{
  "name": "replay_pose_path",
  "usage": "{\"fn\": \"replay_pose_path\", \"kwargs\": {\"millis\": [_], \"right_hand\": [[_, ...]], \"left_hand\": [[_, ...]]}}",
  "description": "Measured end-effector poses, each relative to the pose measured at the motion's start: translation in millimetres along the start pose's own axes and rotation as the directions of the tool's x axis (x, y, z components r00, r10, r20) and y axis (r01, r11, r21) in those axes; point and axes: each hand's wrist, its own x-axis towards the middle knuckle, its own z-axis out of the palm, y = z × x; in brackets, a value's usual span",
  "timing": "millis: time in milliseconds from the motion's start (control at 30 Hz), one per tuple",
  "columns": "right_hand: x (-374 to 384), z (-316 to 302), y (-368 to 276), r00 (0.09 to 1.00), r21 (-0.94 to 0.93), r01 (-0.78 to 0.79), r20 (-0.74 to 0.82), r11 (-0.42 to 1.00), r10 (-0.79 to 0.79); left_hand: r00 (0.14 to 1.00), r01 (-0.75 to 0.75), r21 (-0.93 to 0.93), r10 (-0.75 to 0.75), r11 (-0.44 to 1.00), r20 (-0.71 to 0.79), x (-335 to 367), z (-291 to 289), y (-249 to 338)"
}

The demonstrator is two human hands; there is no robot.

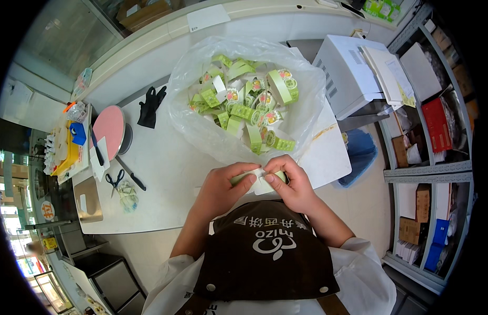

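My left hand (226, 185) and my right hand (293, 184) meet at the table's front edge, close to my apron. Between them they pinch a green-and-white paper band (261, 187), its white inner side showing between the thumbs. The fingers cover most of it, so whether its ends are joined cannot be seen. Just beyond the hands lies a large clear plastic bag (194, 134), spread wide at the mouth. Inside it is a heap of curled green-and-white paper bands (243, 112), several with a round printed emblem.
On the white table (155, 205) to the left are black gloves (150, 106), a pink turntable (109, 126), a knife (131, 174), scissors (115, 181) and a crumpled cloth (128, 197). A white appliance (346, 73) stands at the back right, above a blue bin (359, 157). Metal shelving (427, 175) lines the right.
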Motion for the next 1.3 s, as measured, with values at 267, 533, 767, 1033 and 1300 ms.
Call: {"fn": "replay_pose_path", "kwargs": {"millis": [267, 533, 767, 1033, 1300], "right_hand": [[0, 2, 3, 0.998, -0.020, -0.039, -0.046, 0.999, 0.038], [-1, 6, 10, 0.996, -0.066, -0.022, -0.088, 0.998, 0.016], [0, 10, 10, 0.993, 0.023, -0.047, -0.108, 0.999, 0.049], [0, 10, 11, 0.990, 0.094, -0.061, -0.121, 0.994, 0.072], [-1, 10, 13, 0.986, 0.046, -0.049, -0.156, 0.998, 0.055]], "left_hand": [[0.999, -0.047, 0.028, 0.047, 0.998, 0.026, -1, 0, 8], [0.978, -0.210, 0.231, 0.200, 0.950, 0.067, -1, 5, 6], [0.972, -0.235, 0.277, 0.228, 0.931, 0.060, 0, 10, 7], [0.952, -0.303, 0.337, 0.301, 0.892, 0.059, 1, 12, 6], [0.932, -0.352, 0.374, 0.358, 0.858, 0.058, 1, 14, 3]]}}
